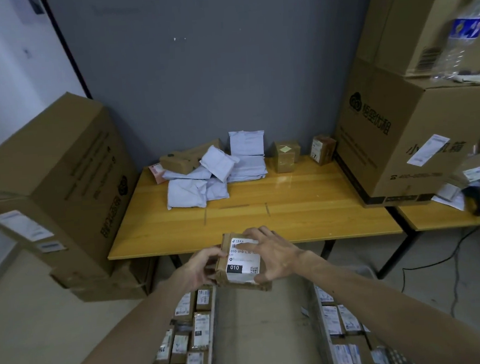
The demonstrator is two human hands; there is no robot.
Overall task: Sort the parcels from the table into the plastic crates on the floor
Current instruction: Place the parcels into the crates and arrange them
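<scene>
**Both hands hold small parcel over crates**

Cardboard parcel (pixel 240 260), boxy, taped, white label reading 010, held just off the near edge of the table (pixel 293 215); left hand (pixel 204 266) curls round its left side; right hand (pixel 273 254) grips the right side, fingers spread over the label. Two plastic crates (pixel 211 327) below on the floor, packed with small labelled boxes; white soft mailers (pixel 204 176) heaped at the back of the glossy wooden tabletop; big cartons (pixel 60 181) on both sides; grey wall (pixel 210 69).
</scene>
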